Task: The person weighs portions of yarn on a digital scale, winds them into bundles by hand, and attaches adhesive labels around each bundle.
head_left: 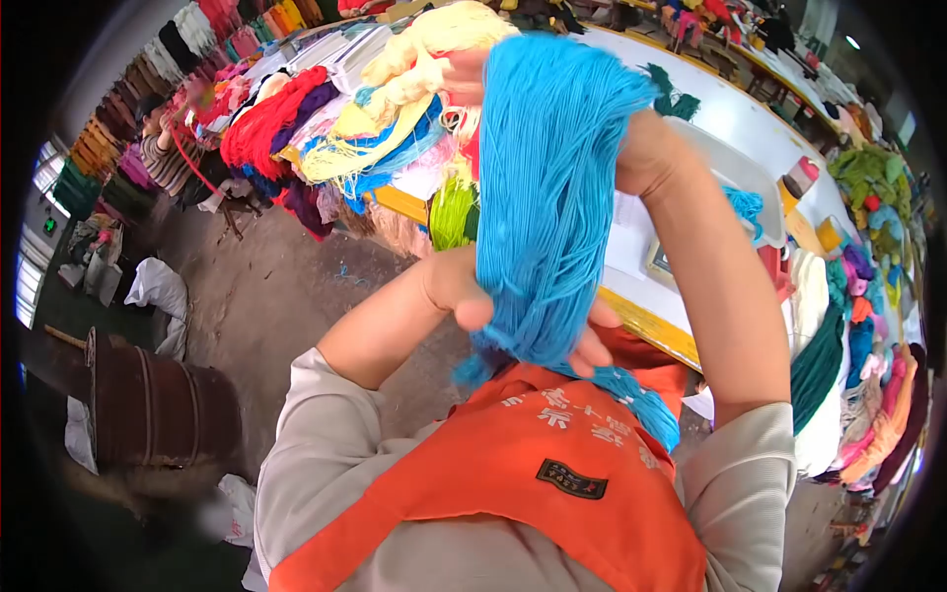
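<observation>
A long skein of bright blue yarn [552, 187] hangs in front of my chest, its strands loosely parallel. My right hand [646, 153] holds it up at the top, and most of its fingers are hidden by the yarn. Lower down, my left hand [457, 284] wraps round the skein, the thumb at its left side and fingertips showing past its right side. Beneath the hands, more blue yarn [646, 409] lies against my orange apron [473, 444].
A white table [725, 148] with a yellow edge carries a clear tray [779, 212] and yarn cones [801, 176]. Piled skeins [271, 123] cover the left table. A rusty barrel [163, 400] stands on the floor at left. Another person [168, 158] sits far left. More skeins [829, 365] hang at right.
</observation>
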Tool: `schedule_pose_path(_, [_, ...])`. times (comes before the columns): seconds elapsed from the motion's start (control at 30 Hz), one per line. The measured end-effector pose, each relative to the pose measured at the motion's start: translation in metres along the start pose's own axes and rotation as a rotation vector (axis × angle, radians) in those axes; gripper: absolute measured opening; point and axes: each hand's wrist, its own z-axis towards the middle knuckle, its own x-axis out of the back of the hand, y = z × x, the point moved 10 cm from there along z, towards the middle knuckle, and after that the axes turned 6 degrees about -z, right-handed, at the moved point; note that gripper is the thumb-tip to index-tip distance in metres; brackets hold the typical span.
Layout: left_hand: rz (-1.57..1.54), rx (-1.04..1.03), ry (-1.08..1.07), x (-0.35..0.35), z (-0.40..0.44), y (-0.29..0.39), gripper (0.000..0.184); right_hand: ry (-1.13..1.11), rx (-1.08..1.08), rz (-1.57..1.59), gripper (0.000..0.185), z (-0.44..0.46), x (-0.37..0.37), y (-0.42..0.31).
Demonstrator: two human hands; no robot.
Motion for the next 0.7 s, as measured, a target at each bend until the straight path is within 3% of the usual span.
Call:
schedule_pose_path(0.07, [0.087, -0.066, 0.126, -0.036, 0.014, 0.020, 0.105, -0.027, -0.154, -0.190, 0.038, -0.018, 0.005, 0.031])
schedule_pose_path(0.13, [0.838, -0.223, 0.042, -0.031, 0.017, 0.054, 0.110, -0.043, -0.243, -0.205, 0.034, -0.053, -0.010, 0.044])
schedule_pose_path(0.17, [1.302, -0.215, -0.213, -0.032, 0.004, 0.065, 0.118, -0.134, -0.199, -0.426, 0.032, -0.063, -0.010, 0.064])
schedule_pose_path(0.2, [1.256, -0.374, -0.010, -0.037, 0.005, 0.089, 0.122, -0.226, -0.151, -0.646, 0.031, -0.069, -0.010, 0.082])
schedule_pose_path(0.23, [1.196, -0.532, 0.194, -0.044, 0.001, 0.113, 0.126, -0.152, -0.254, -0.756, 0.028, -0.072, -0.004, 0.080])
schedule_pose_path(0.27, [1.370, -0.533, 0.231, -0.050, -0.006, 0.129, 0.131, -0.076, -0.356, -0.861, 0.025, -0.076, 0.003, 0.077])
schedule_pose_path(0.3, [1.480, -0.478, 0.345, -0.045, -0.013, 0.140, 0.139, 0.193, -0.301, -0.593, 0.019, -0.081, 0.026, 0.073])
schedule_pose_path(0.33, [1.585, -0.416, 0.459, -0.039, -0.020, 0.149, 0.150, 0.441, -0.106, -0.729, 0.017, -0.084, 0.035, 0.039])
schedule_pose_path(0.37, [1.658, -0.367, 0.481, -0.034, -0.026, 0.153, 0.138, 0.694, 0.096, -0.851, 0.014, -0.100, 0.037, -0.001])
schedule_pose_path(0.4, [1.663, -0.365, 0.488, -0.030, -0.027, 0.165, 0.138, 0.638, 0.207, -0.988, 0.015, -0.106, 0.012, -0.032])
schedule_pose_path(0.47, [1.784, 0.033, 0.340, -0.006, -0.014, 0.151, 0.118, 0.322, 0.412, -1.311, 0.014, -0.096, -0.054, -0.052])
schedule_pose_path(0.5, [1.830, -0.152, 0.466, -0.003, -0.014, 0.156, 0.097, 0.310, 0.445, -1.492, 0.017, -0.094, -0.070, -0.052])
schedule_pose_path(0.6, [1.759, -0.356, 0.691, 0.005, -0.016, 0.168, 0.066, 0.403, 0.391, -1.572, 0.017, -0.092, -0.051, -0.030])
schedule_pose_path(0.63, [1.760, -0.360, 0.694, -0.004, -0.014, 0.173, 0.066, 0.397, 0.362, -1.543, 0.012, -0.097, -0.049, -0.032])
schedule_pose_path(0.7, [1.585, -0.033, 0.938, 0.011, -0.027, 0.176, 0.069, 0.282, 0.413, -1.445, 0.011, -0.107, -0.047, -0.019])
